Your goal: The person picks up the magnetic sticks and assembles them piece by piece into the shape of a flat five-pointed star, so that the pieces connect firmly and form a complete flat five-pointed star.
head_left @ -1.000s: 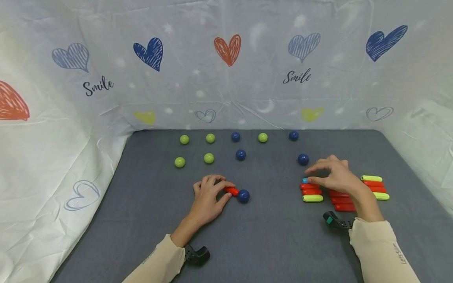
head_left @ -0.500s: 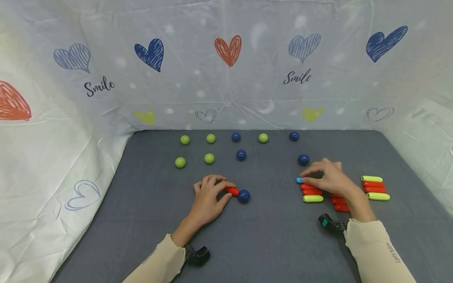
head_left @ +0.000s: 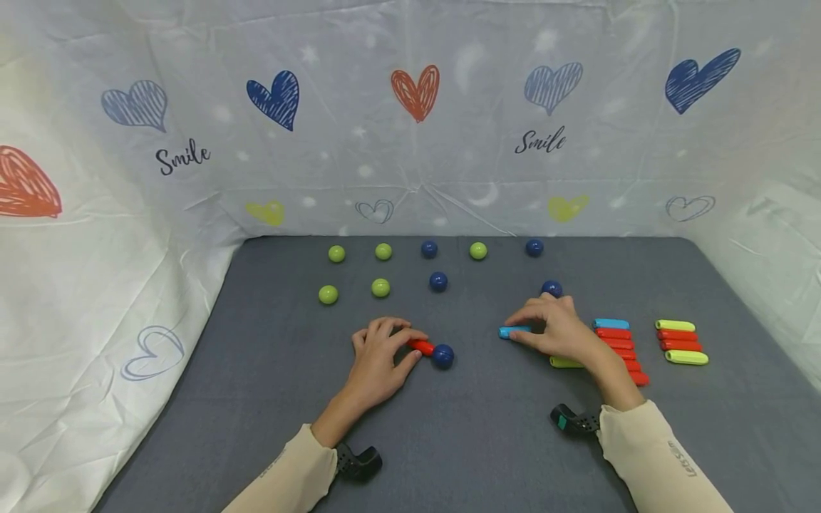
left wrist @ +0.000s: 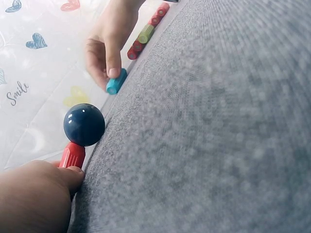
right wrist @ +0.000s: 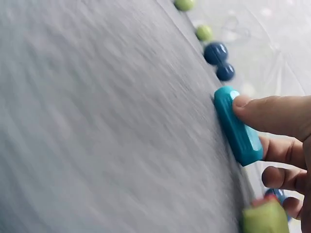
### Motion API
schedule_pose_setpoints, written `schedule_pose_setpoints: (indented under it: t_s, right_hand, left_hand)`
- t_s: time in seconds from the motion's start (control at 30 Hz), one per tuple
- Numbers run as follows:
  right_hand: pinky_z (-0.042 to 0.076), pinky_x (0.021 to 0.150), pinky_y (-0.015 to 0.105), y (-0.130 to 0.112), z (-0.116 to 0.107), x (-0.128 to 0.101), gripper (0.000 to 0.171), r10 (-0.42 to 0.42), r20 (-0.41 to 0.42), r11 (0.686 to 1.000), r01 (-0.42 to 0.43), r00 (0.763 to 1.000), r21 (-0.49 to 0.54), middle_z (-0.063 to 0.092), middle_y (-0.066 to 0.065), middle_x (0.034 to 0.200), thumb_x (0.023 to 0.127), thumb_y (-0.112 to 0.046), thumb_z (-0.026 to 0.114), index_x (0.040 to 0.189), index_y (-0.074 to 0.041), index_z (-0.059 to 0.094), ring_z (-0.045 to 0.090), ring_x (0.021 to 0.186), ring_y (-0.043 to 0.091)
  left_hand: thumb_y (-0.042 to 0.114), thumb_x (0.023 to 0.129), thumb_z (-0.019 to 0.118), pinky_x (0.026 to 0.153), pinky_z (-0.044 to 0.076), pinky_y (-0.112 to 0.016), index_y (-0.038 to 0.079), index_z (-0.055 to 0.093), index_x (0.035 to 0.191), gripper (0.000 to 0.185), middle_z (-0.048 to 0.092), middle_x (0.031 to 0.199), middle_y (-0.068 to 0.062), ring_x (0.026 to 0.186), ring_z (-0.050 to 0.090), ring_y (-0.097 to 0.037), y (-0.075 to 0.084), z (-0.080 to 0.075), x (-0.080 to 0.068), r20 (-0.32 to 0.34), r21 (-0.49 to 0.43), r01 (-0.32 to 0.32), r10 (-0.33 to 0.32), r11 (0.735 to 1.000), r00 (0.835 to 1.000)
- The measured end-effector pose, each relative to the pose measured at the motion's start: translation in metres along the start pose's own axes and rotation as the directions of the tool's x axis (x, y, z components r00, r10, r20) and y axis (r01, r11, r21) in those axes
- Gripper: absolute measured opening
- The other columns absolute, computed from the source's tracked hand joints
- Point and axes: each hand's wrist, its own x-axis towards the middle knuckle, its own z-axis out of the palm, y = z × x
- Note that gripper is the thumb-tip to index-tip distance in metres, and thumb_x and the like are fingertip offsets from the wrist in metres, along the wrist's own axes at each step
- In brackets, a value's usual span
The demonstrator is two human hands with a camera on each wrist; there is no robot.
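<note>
Two hands work with coloured sticks and balls on a grey mat.

The left hand [head_left: 378,356] pinches a red stick [head_left: 421,347] that lies on the grey mat [head_left: 256,399], its far end touching a dark blue ball [head_left: 442,356]. To the right of that ball, a little apart, the right hand [head_left: 556,329] grips a blue stick [head_left: 513,332] between thumb and fingertips, low against the mat. Further right of the ball lie rows of sticks [head_left: 618,345], red, green and one blue, and beyond them a second small stack [head_left: 681,341]. Behind the ball, towards the heart-printed sheet [head_left: 410,128], green balls [head_left: 380,287] and more blue balls [head_left: 438,281] sit spaced apart.
</note>
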Motion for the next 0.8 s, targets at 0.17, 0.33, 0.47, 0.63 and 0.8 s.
schedule_pose_setpoints:
  t_s: [0.17,0.33,0.47,0.63,0.8]
  right_hand:
    - [0.020,0.076,0.036,-0.011,0.013,0.005,0.018,-0.069,-0.001,0.997,0.069,0.998,0.040,0.069,-0.013,0.085,0.084,-0.022,0.084,0.102,-0.027,0.081,0.048,0.079,0.011]
    - [0.022,0.074,0.034,-0.021,0.023,0.009,0.020,-0.092,0.005,0.994,0.091,0.996,0.058,0.067,-0.012,0.083,0.082,-0.022,0.086,0.101,-0.027,0.081,0.047,0.077,0.009]
    - [0.024,0.075,0.032,-0.028,0.029,0.010,0.021,-0.103,0.027,0.992,0.101,0.994,0.073,0.067,-0.011,0.086,0.082,-0.021,0.086,0.102,-0.026,0.081,0.048,0.079,0.010]
    - [0.028,0.076,0.031,-0.036,0.035,0.010,0.023,-0.116,0.055,0.990,0.111,0.992,0.088,0.067,-0.012,0.090,0.083,-0.022,0.085,0.105,-0.026,0.080,0.051,0.084,0.008]
    - [0.032,0.077,0.029,-0.042,0.040,0.010,0.022,-0.124,0.066,0.988,0.117,0.990,0.104,0.066,-0.013,0.092,0.084,-0.024,0.084,0.106,-0.027,0.080,0.050,0.084,0.005]
  left_hand:
    - [0.028,0.096,0.072,0.100,0.023,-0.056,0.032,0.073,0.116,0.020,0.061,0.131,-0.004,0.126,0.047,-0.028,0.001,-0.001,0.000,-0.001,-0.004,-0.002,0.002,1.000,1.000]
    - [0.027,0.096,0.072,0.099,0.023,-0.056,0.031,0.073,0.116,0.020,0.062,0.131,-0.004,0.126,0.047,-0.029,0.002,-0.001,-0.001,0.000,-0.010,0.000,0.000,1.000,1.000]
    - [0.028,0.096,0.072,0.100,0.023,-0.056,0.032,0.073,0.116,0.020,0.062,0.131,-0.004,0.126,0.047,-0.029,0.002,-0.001,-0.001,-0.001,-0.002,0.002,-0.002,1.000,1.000]
    - [0.028,0.096,0.072,0.100,0.024,-0.055,0.032,0.073,0.115,0.020,0.062,0.130,-0.004,0.126,0.047,-0.028,0.002,0.000,-0.001,-0.003,0.014,0.006,-0.006,1.000,1.000]
    - [0.028,0.096,0.072,0.099,0.024,-0.056,0.032,0.074,0.115,0.020,0.062,0.130,-0.005,0.125,0.047,-0.029,0.002,0.000,0.000,-0.013,0.019,0.005,-0.005,1.000,1.000]
